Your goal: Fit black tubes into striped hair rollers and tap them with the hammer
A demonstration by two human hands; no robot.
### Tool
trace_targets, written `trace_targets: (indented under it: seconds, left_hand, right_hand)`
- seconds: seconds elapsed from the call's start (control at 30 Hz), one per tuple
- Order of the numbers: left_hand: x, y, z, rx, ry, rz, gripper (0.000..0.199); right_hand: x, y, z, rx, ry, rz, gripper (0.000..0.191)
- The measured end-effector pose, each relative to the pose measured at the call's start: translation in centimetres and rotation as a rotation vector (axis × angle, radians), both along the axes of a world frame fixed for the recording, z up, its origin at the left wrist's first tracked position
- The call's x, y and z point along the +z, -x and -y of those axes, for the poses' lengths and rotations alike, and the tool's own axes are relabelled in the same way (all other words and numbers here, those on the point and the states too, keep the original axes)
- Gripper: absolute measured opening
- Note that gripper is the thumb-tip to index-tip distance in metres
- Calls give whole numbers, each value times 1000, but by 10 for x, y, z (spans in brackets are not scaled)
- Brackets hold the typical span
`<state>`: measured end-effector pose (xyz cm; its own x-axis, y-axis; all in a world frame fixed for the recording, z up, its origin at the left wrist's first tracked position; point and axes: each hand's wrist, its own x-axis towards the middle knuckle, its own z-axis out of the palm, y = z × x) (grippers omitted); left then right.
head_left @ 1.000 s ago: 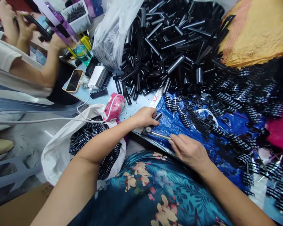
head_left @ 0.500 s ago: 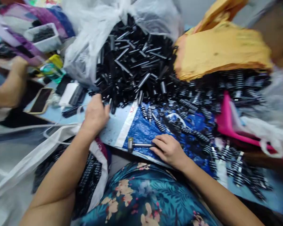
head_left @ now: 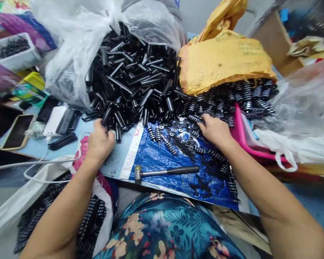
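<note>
1. Standing well apart, your left hand (head_left: 100, 142) was at the black tubes (head_left: 120, 85), your right hand (head_left: 216, 131) at a striped roller (head_left: 195, 119), its long axis running leftward.
2. Whether either had closed on one could not be told.
3. Nearer you, a hammer (head_left: 165, 172) lay crosswise on blue sheeting (head_left: 151, 157), with bare table (head_left: 113, 162) to its left.

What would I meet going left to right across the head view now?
Tan-framed, dark-screened smartphone, white rectangular device, left hand, metal-headed hammer with black grip, right hand, bright pink plastic container.
</note>
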<state>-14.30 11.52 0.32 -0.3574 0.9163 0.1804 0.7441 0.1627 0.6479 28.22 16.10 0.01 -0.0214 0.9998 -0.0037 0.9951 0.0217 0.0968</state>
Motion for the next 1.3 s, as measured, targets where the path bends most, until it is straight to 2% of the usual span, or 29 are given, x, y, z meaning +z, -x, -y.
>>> trace_targets:
  seconds: [0.1, 0.17, 0.27, 0.33, 0.37, 0.43, 0.5, 0.53, 0.57, 0.6, 0.67, 0.73, 0.77, 0.83, 0.87, 0.93, 1.0, 1.07, 1.17, 1.3]
  left_hand:
    - [11, 0, 4, 8, -16, 87, 31]
    - [15, -4, 7, 5, -57, 294, 23]
    - [18, -10, 16, -12, -125, 713, 35]
    - [20, -12, 26, -3, -91, 905, 44]
    - [21, -12, 31, 7, -61, 986, 45]
    - [23, -12, 43, -1, 15, 1119, 43]
    - [24, -16, 52, -77, 107, 1206, 36]
    - [25, -20, 55, -132, 142, 1219, 32]
    - [24, -25, 57, -189, 153, 1195, 28]
    - [24, -31, 59, -240, 135, 1117, 24]
    - [23, -44, 64, -294, 30, 796, 14]
    - [21, -54, 72, -325, -47, 424, 7]
    - [20, -57, 77, -353, -48, 302, 8]
    - [15, -60, 87, -426, 16, 265, 14]
    - [13, -61, 92, -456, 72, 340, 15]
    - [10, -64, 97, -456, 196, 623, 20]
    - [9, -71, 99, -377, 315, 974, 33]
    - [12, -81, 99, -269, 362, 1236, 40]
    - [15, -99, 97, -192, 312, 1367, 42]
    - [13, -123, 99, -292, 302, 1315, 37]
  right_hand:
    - [-3, 2, -2, -25, 8, -47, 52]
    - [-2, -1, 1, -25, 12, -88, 53]
    - [2, -7, 13, 41, -45, -132, 60]
    - [4, -8, 30, 58, -137, -206, 57]
    - [4, -6, 40, 51, -179, -309, 54]
    - [2, 5, 64, 0, -235, -676, 47]
    - [-4, 24, 88, -89, -167, -1190, 40]
    - [-7, 37, 98, -123, -65, -1433, 35]
    - [-10, 50, 106, -133, 108, -1626, 33]
    - [-11, 65, 112, -152, 190, -1760, 34]
    - [-12, 92, 120, -187, 300, -1914, 36]
    - [-8, 113, 125, -234, 378, -1980, 41]
    - [-6, 121, 127, -262, 414, -1994, 43]
    - [-3, 131, 131, -317, 477, -2007, 46]
    - [-2, 135, 133, -339, 498, -2013, 46]
    - [-1, 140, 138, -356, 506, -2036, 46]
    - [-1, 144, 143, -342, 475, -2058, 46]
    - [-1, 146, 147, -328, 444, -2062, 48]
    - [1, 146, 151, -342, 437, -2092, 47]
    - [2, 148, 148, -441, 327, -2164, 40]
